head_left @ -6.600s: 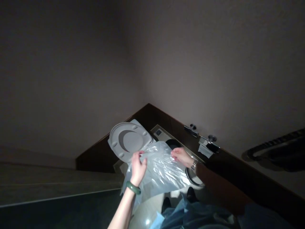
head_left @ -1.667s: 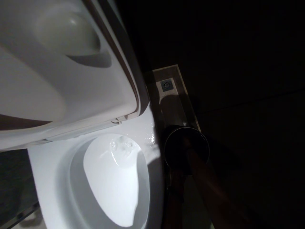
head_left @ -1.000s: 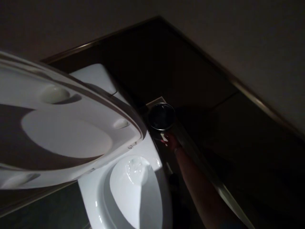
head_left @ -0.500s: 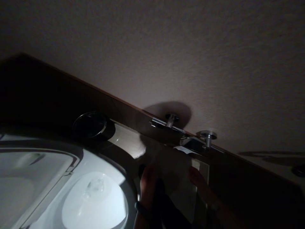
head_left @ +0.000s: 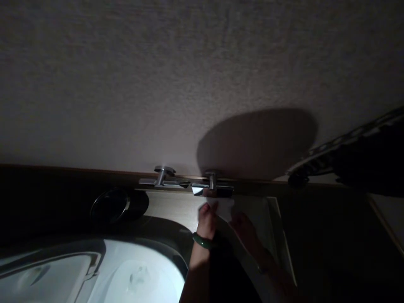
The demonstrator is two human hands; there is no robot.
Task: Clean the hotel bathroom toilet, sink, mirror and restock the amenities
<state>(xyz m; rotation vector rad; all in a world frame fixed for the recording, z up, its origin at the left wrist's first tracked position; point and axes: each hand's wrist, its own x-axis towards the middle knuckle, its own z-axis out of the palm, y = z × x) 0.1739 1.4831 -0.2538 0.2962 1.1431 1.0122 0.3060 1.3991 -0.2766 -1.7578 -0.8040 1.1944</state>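
Note:
A white strip of toilet paper (head_left: 225, 208) hangs under the chrome paper holder (head_left: 212, 188) on the wall. My left hand (head_left: 207, 219), with a green bangle at the wrist, is closed at the strip's left edge, just below the holder. Dim in shadow, my right hand (head_left: 243, 228) pinches the lower right corner of the paper. The roll itself is hidden by the holder's cover.
To the left stands an open toilet (head_left: 143, 269) with its lid up. Behind it is a dark round bin (head_left: 110, 206). A second chrome wall fitting (head_left: 162, 179) sits left of the holder. A dark bag-like shape (head_left: 372, 155) hangs at the right.
The view has turned and shifted right, levelling the wall edge. My hands have come up to the holder and closer together, and white paper now shows between them.

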